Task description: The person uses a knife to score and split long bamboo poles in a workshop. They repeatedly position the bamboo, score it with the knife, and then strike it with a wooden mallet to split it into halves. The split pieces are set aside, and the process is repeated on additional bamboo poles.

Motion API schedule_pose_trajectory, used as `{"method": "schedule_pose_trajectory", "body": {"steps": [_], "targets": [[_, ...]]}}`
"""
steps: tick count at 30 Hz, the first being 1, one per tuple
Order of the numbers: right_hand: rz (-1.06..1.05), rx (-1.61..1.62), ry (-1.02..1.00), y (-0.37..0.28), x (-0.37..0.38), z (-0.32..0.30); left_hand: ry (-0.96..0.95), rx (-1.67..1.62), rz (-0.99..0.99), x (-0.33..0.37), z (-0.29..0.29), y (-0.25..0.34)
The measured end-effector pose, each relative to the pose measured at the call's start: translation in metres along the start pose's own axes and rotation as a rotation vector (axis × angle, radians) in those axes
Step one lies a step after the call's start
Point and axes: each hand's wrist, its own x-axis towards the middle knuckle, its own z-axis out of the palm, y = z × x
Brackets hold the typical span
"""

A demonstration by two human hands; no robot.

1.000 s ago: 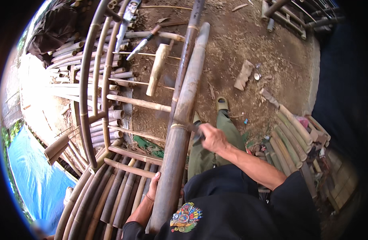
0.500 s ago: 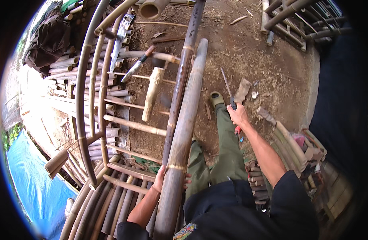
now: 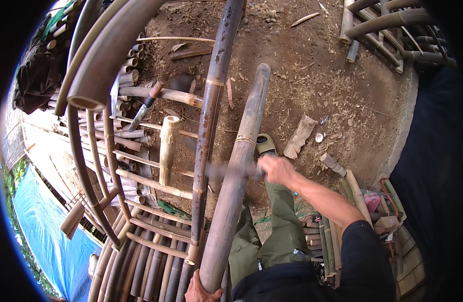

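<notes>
Here, beside the bamboo frame (image 3: 206,128), the left hand (image 3: 202,290) is clasping the low end of a bamboo pole (image 3: 225,216), likely stiff, heavy and smooth, best steadied there; the right hand (image 3: 280,170) is gripping a blurred blade (image 3: 220,170) by its handle (image 3: 260,172).

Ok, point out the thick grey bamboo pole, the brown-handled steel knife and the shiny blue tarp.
Thick grey bamboo pole (image 3: 231,197), head view: midsection.
Brown-handled steel knife (image 3: 141,114), head view: blade.
Shiny blue tarp (image 3: 49,226), head view: middle.
</notes>
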Motion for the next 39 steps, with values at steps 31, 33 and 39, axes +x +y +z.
{"method": "schedule_pose_trajectory", "body": {"steps": [31,33,39], "targets": [[0.487,0.116,-0.024,0.052,0.04,0.006,-0.195,-0.456,-0.031,0.005,-0.001,0.005],[0.449,0.158,-0.062,0.048,0.038,0.005,-0.187,-0.517,0.057,0.01,0.006,-0.008],[0.682,0.176,-0.061,0.05,0.042,0.002,-0.256,-0.575,-0.006,0.006,-0.002,-0.008]]}}
